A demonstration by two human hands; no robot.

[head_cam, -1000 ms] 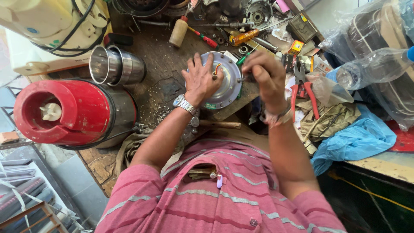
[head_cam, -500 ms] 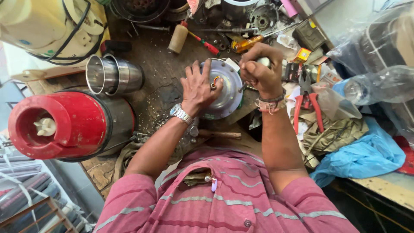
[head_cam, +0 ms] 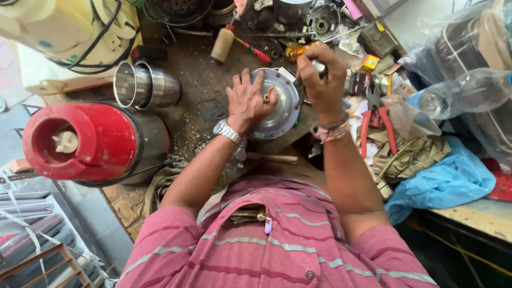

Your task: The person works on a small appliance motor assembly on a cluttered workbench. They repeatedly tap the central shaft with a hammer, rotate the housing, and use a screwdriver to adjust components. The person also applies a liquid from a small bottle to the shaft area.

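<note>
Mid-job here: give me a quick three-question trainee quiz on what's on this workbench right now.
1. True or false: the left hand lies flat on the round grey metal disc.
2. Which lies right of the disc? A) red-handled pliers B) red cylindrical appliance C) two shiny steel cups
3. What does the right hand do?

Key:
1. True.
2. A.
3. It is closed in a fist at the disc's upper right edge, gripping something small; what it grips cannot be told.
</note>
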